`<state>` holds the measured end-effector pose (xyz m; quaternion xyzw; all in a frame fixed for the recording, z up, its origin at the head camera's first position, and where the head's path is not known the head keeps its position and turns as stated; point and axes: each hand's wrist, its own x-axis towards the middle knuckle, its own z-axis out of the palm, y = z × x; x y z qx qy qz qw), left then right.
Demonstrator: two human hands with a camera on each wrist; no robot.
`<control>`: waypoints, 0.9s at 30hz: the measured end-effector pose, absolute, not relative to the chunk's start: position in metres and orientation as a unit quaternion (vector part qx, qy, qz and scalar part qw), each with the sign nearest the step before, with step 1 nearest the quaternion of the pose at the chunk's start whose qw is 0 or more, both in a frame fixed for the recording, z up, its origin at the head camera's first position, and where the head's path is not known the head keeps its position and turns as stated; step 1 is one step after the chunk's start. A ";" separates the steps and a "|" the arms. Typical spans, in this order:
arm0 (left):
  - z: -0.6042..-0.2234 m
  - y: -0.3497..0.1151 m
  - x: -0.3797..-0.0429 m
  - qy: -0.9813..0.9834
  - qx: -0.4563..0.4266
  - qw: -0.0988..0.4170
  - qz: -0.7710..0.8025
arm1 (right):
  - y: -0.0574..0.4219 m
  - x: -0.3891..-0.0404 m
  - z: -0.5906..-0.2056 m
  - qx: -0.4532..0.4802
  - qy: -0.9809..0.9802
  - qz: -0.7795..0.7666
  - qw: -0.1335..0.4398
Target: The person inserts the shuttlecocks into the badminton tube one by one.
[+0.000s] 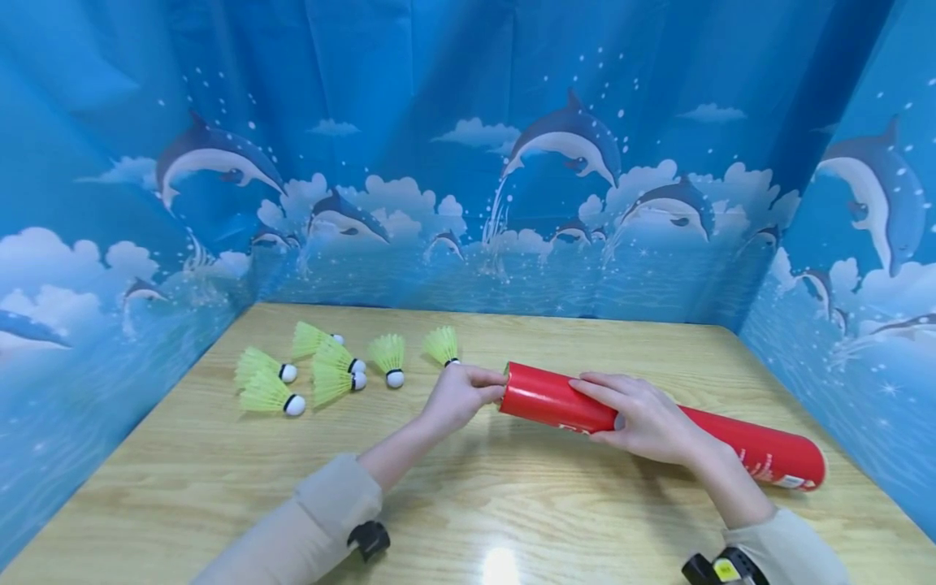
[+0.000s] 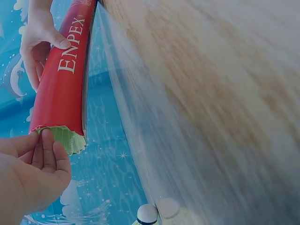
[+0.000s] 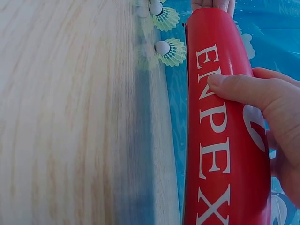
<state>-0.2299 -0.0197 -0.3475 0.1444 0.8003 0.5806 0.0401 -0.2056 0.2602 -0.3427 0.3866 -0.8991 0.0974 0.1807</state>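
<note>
A long red tube [image 1: 541,398] lettered ENPEX lies slantwise in front of me, its mouth facing left and its far end by the table's right side. My right hand [image 1: 651,418] grips it around the middle, the thumb [image 3: 234,89] across the lettering. At the mouth, my left hand [image 1: 455,398] has its fingertips together right at the rim. There they pinch the yellow-green skirt of a shuttlecock [image 2: 70,139] inside the tube; its cork end is hidden.
Several yellow-green shuttlecocks with white corks lie on the wooden table [image 1: 439,504] to the left, among them one shuttlecock [image 1: 387,353] standing apart. Another shuttlecock [image 1: 442,344] lies just behind my left hand. A blue dolphin-print curtain [image 1: 453,162] encloses the back and sides.
</note>
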 end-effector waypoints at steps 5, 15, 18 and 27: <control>-0.347 -0.021 -0.230 0.800 0.149 0.046 0.579 | 0.260 -0.205 -0.342 0.378 -0.904 0.099 0.172; -0.343 -0.027 -0.227 0.799 0.156 0.054 0.578 | 0.258 -0.204 -0.340 0.371 -0.908 0.100 0.167; -0.341 -0.033 -0.227 0.799 0.160 0.048 0.578 | 0.258 -0.204 -0.338 0.365 -0.911 0.099 0.167; -0.340 -0.058 -0.232 0.811 0.133 0.054 0.567 | 0.260 -0.205 -0.338 0.365 -0.911 0.096 0.167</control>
